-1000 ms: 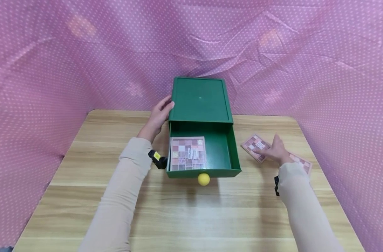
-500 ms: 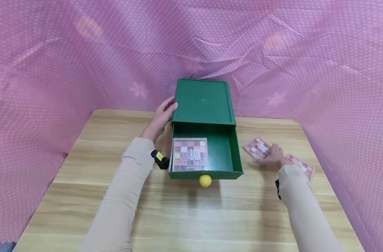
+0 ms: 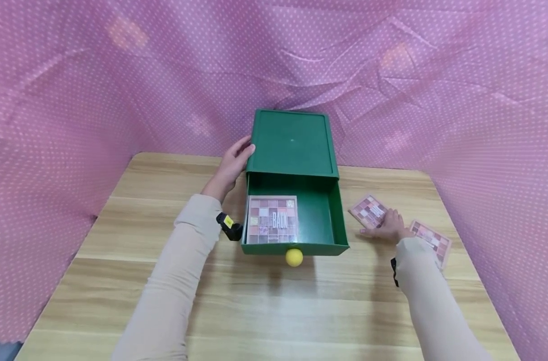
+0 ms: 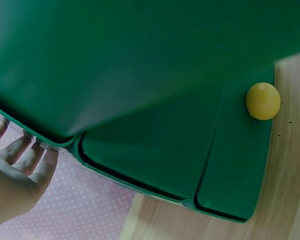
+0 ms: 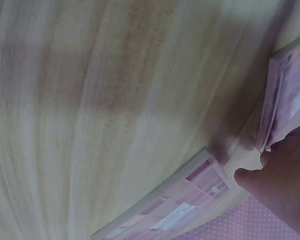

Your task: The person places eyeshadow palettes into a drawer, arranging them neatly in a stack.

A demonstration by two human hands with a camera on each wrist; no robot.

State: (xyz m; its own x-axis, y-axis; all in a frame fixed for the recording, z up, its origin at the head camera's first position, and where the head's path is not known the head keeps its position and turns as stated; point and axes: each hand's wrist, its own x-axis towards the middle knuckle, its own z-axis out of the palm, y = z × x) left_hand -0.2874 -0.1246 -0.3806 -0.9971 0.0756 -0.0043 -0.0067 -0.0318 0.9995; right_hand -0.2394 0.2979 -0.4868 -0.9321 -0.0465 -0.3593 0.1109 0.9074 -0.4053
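Note:
My left hand rests against the left side of a green drawer box, its thumb near the top edge. In the left wrist view, fingertips touch the box's rim. The box's drawer is pulled out. On its left half lies an eyeshadow palette with pink and mauve squares and "BACK" lettering. My right hand is at the near right corner of another palette lying on the table. In the right wrist view its thumb stands apart from that palette. A third palette lies beside the right wrist.
A yellow ball knob sticks out from the drawer front. The wooden table is enclosed by pink dotted cloth at the back and sides.
My right hand has come down from above the nearer table palette to its corner, fingers lowered. My left hand stays on the box. The view has shifted slightly.

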